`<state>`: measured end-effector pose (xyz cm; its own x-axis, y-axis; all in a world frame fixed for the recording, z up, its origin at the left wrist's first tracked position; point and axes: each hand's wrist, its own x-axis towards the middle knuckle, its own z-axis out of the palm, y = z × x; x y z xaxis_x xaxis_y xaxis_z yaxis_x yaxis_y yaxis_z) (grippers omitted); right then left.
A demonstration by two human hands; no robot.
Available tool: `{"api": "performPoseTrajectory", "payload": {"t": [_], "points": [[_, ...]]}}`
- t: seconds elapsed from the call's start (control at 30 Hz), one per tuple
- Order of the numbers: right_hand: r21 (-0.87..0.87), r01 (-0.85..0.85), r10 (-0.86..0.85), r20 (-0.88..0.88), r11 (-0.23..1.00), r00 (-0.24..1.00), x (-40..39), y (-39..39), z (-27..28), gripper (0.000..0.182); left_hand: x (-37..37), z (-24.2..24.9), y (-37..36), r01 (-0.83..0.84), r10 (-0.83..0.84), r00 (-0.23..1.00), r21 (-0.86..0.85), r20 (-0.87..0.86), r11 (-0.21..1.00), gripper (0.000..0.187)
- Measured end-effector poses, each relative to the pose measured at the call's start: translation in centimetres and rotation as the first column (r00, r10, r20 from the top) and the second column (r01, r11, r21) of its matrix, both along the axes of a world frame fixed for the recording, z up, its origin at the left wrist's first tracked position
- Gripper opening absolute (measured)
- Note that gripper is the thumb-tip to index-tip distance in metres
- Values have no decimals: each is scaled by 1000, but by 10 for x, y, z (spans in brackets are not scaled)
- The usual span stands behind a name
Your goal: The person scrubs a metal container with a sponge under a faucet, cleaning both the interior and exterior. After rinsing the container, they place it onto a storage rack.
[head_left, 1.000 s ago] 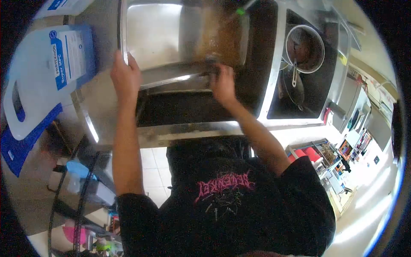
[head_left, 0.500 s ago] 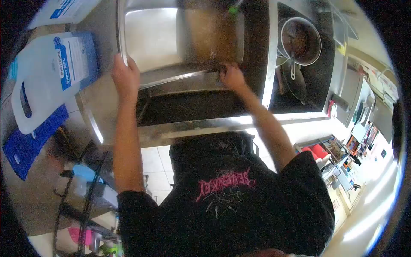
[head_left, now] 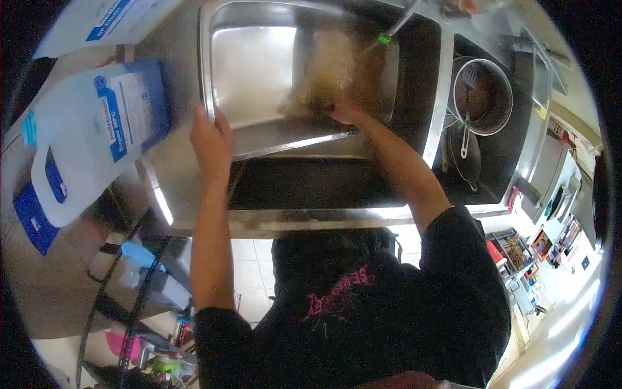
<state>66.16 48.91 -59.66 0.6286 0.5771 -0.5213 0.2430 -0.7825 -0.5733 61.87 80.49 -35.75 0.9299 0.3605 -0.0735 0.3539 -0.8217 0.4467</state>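
A large metal tray [head_left: 253, 78] lies tilted in the sink [head_left: 304, 188], its near rim toward me. My left hand [head_left: 212, 144] is closed around the tray's left rim. My right hand [head_left: 350, 113] is over the inside of the tray, near its lower right, fingers curled round something dark and blurred that I cannot make out. Brownish, wet-looking reflections cover the tray's right half. Above that half, a thin spout or hose [head_left: 400, 24] with a green band [head_left: 385, 39] reaches in from the top right.
Big white jugs with blue labels, one a plastic jug [head_left: 110, 123], stand at the left. On the right, a pot [head_left: 483, 97] holds a slotted turner [head_left: 466, 120], beside a dark pan [head_left: 463, 155]. A black rack [head_left: 129, 292] is at lower left.
My right hand has moved from the tray's near rim onto its inside surface. My left hand keeps its hold on the left rim. The whole view has shifted slightly.
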Motion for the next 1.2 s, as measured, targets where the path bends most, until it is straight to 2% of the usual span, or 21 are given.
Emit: {"api": "performPoseTrajectory", "payload": {"t": [0.03, 0.07, 0.1, 0.13, 0.17, 0.2, 0.27, 0.3, 0.37, 0.4, 0.43, 0.5, 0.57, 0.63, 0.73, 0.87, 0.93, 1.0, 1.1, 1.17, 1.2], "points": [[-112, -64, 71, 56, 992, 996, 0, -12, -22, 24, 2, 0, 0, 10, -11, 1000, 34, 24, 999, 15], [-404, -309, 348, 24, 861, 937, -7, -31, -60, 27, 0, 0, 0, 19, -20, 1000, 40, 20, 999, 15], [-333, -52, 114, 170, 941, 979, -25, -48, -100, 29, -1, 0, 0, 17, -17, 1000, 5, 11, 1000, 16], [-220, 203, -133, 295, 954, 946, -29, -54, -128, 33, 1, 0, 3, 10, -9, 1000, -24, 7, 1000, 17], [-205, 203, -136, 299, 958, 945, -26, -49, -113, 33, 3, 2, 3, 8, -8, 1000, -10, 12, 1000, 17], [232, 370, -426, 275, 900, 862, -30, -47, -77, 30, 4, 4, 2, -14, 15, 1000, -72, 17, 997, 18], [610, 463, -650, 117, 644, 750, -9, -49, -64, 28, 4, 4, 0, -46, 49, 999, -132, 15, 990, 19], [591, 467, -663, 158, 657, 732, 7, -50, -65, 29, 4, 5, -1, -51, 51, 999, -105, 0, 993, 19], [206, 478, -521, 331, 854, 787, 53, -59, -90, 29, 4, -1, -2, -57, 55, 998, -81, -22, 995, 19], [17, 459, -438, 331, 889, 836, 77, -66, -101, 29, 2, -3, 0, -37, 36, 999, -66, -12, 997, 19], [-87, 440, -394, 317, 894, 863, 97, -71, -108, 30, 1, -5, 2, -18, 18, 1000, -47, 3, 999, 19], [-180, 418, -359, 286, 890, 888, 127, -75, -115, 30, 7, 6, -6, -91, 86, 995, -116, -49, 989, 19], [-174, 405, -339, 314, 898, 887, 132, -72, -113, 31, 11, 9, -3, -164, 147, 984, -181, -105, 970, 20], [-146, 370, -303, 348, 917, 887, 118, -77, -108, 32, 6, 3, -2, -79, 76, 996, -81, -39, 994, 21], [-179, 296, -226, 330, 938, 917, 71, -80, -99, 33, 4, 1, 1, -32, 30, 997, -17, -75, 999, 21], [-280, 230, -169, 226, 932, 959, 11, -87, -103, 35, 1, -5, 3, -78, 72, 995, -94, -73, 992, 22], [-333, 211, -170, 148, 919, 974, -8, -88, -114, 36, 0, -9, 6, 19, -16, 998, -54, 53, 998, 22], [-344, 198, -179, 87, 918, 980, -19, -85, -132, 37, 2, -3, 2, -10, 10, 1000, -24, 20, 1000, 21], [-122, 161, -157, 47, 979, 987, -27, -66, -156, 40, 1, 1, 0, -23, 23, 999, 0, 22, 1000, 20], [-177, 148, -173, -136, 973, 976, 3, -2, -40, 40, 3, 2, 0, -3, 3, 998, -8, 66, 1000, 19], [-134, 146, -169, -182, 980, 969, 6, 25, 2, 40, 2, 2, 0, -36, 36, 999, -12, -1, 999, 18]]}}
